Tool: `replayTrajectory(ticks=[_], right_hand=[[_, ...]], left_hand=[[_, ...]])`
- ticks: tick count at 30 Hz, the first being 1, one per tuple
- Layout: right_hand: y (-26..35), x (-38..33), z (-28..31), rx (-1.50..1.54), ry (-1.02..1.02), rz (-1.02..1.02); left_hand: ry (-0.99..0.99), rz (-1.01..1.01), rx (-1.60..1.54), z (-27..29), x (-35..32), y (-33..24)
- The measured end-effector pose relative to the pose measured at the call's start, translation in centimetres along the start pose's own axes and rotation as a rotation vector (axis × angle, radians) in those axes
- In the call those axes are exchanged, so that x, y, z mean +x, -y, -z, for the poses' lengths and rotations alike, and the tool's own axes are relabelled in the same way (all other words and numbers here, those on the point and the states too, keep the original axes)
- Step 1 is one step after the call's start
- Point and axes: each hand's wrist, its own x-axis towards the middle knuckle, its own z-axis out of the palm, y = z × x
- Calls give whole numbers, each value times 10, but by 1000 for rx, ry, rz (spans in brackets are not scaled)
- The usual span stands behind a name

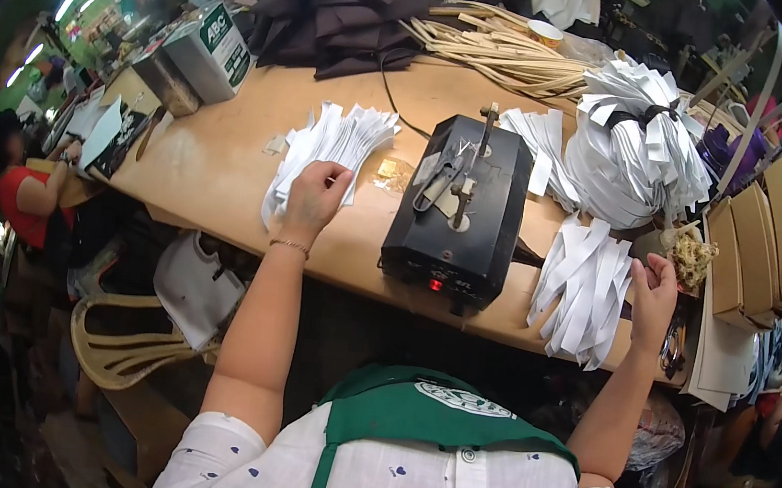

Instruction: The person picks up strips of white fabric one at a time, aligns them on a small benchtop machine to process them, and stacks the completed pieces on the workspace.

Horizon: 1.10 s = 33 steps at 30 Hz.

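My left hand (317, 199) rests over the near part of a fanned pile of white strips (350, 138) on the left of the table. Its fingers are curled shut, and whatever may be in them is hidden. To the right stands a black box-shaped machine (457, 218) with metal parts on top and a lit red light on its near face. My right hand (653, 288) is beside a loose heap of white strips (583, 290) near the table's front edge. Those fingers are bent together too, and I cannot make out anything between them.
A large bundle of white strips (638, 152) with a dark tie lies behind the right heap. Pale cords (499, 54) and dark brown cloth (335, 11) cover the table's back. A metal can (208, 55) stands at left, cardboard pieces (747, 251) at right. A person (31, 189) sits far left.
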Motion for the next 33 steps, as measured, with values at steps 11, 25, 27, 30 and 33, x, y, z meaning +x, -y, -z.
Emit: replayTrajectory(ticks=[11, 25, 27, 30, 33], right_hand=[[23, -87, 14, 141, -8, -173], [42, -118, 0, 77, 7, -233], [56, -115, -2, 75, 10, -171], [64, -110, -7, 53, 32, -141], [67, -108, -13, 8, 61, -109]], left_hand=[[108, 416, 631, -5, 71, 95], [54, 229, 419, -10, 51, 91], [23, 204, 465, -8, 56, 86], [-21, 165, 515, -12, 63, 87], [96, 277, 504, -15, 75, 87]])
